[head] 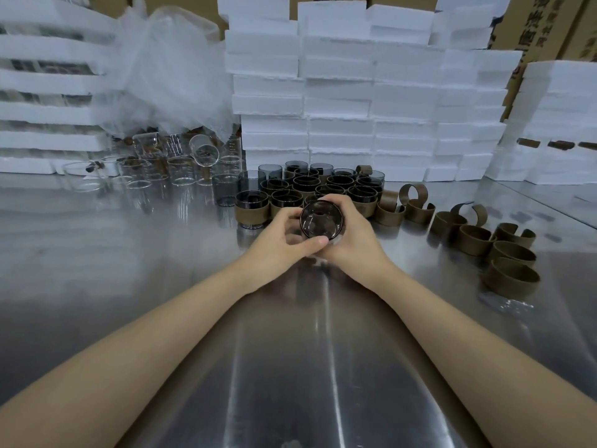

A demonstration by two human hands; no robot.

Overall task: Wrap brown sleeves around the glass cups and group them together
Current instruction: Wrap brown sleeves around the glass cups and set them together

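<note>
A smoky glass cup (321, 219) is tilted with its mouth toward me, just in front of the group. My left hand (284, 237) grips it from the left, thumb along its lower edge. My right hand (353, 236) curls round it from the right. Whether a sleeve is on this cup is hidden by my fingers. Behind my hands stands a tight group of dark cups with brown sleeves (310, 189). Loose brown sleeves (484, 234) lie curled to the right on the steel table (129, 270).
Clear glass cups (168, 169) stand and lie at the back left under crumpled plastic wrap (168, 66). Stacks of white foam boxes (371, 101) wall off the back, with cardboard cartons (549, 24) behind. A strip of clear plastic (507, 305) lies at the right.
</note>
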